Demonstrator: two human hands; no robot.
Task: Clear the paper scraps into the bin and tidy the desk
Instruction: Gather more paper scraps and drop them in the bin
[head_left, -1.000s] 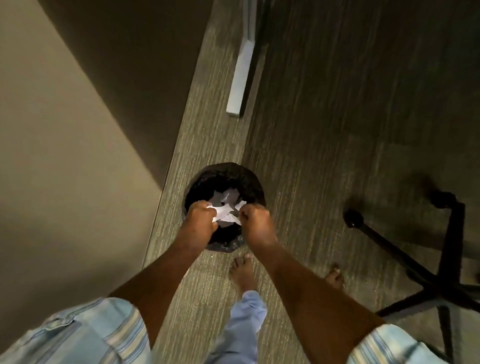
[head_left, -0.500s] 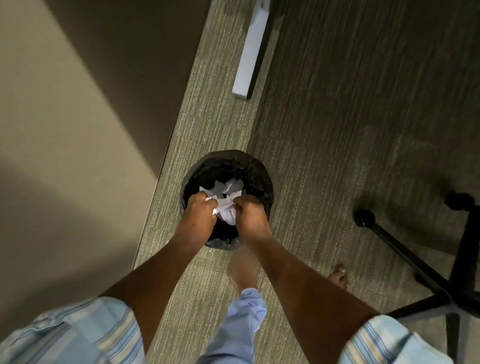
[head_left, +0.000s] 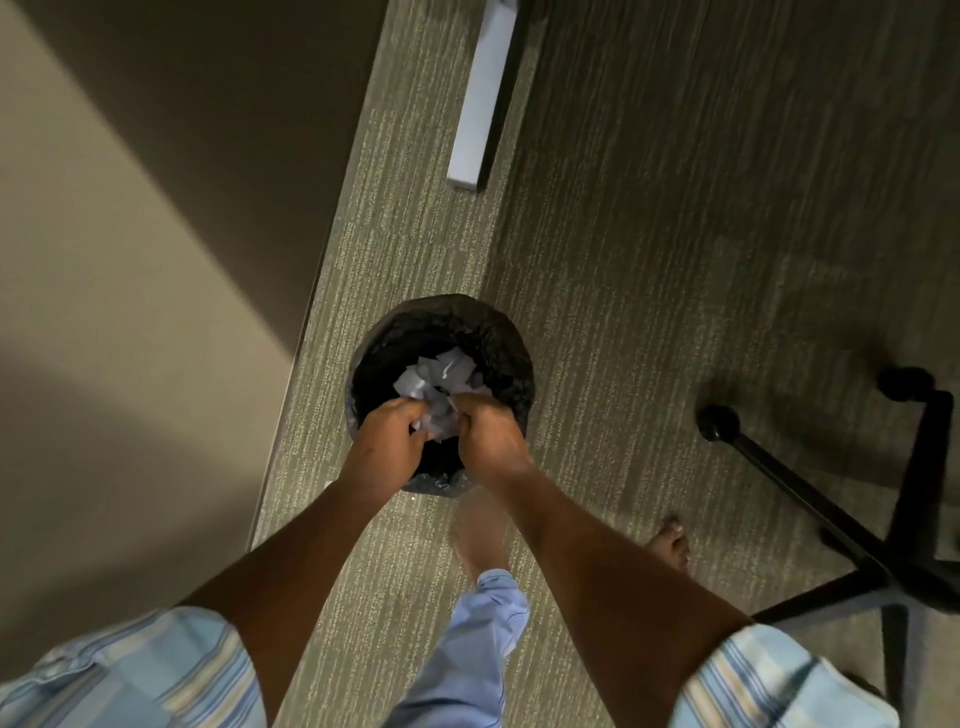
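On the grey carpet (head_left: 649, 234) beside a wall stands a black-lined bin (head_left: 498, 338); over it, left hand (head_left: 387, 436) and right hand (head_left: 485, 434) clutch crumpled paper scraps (head_left: 439, 382).

The bin (head_left: 441, 332) stands on the floor (head_left: 675, 260), just right of the wall (head_left: 130, 312). Paper scraps (head_left: 441, 371) lie inside it. Both hands, left hand (head_left: 387, 434) and right hand (head_left: 485, 431), meet over its near rim. A chair base (head_left: 857, 545) stands to the right, a desk leg (head_left: 480, 104) farther off.
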